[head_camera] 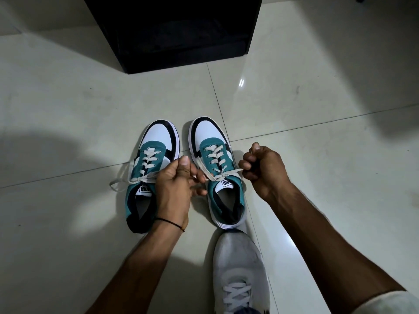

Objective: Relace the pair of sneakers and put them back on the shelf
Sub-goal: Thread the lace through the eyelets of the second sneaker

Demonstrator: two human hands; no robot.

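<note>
Two teal, white and black sneakers stand side by side on the floor, toes pointing away from me. The left sneaker [150, 164] is laced, with a loop of white lace lying off its left side. The right sneaker [215, 168] has white laces [214, 156] crossed up its eyelets. My left hand [179, 182] pinches one lace end at the top of the right sneaker. My right hand [260, 168] is fisted around the other lace end, pulled taut to the right.
A black shelf unit [176, 35] stands on the pale tiled floor [317, 132] straight ahead, its inside dark. My own foot in a grey sneaker [240, 268] rests just behind the right sneaker's heel.
</note>
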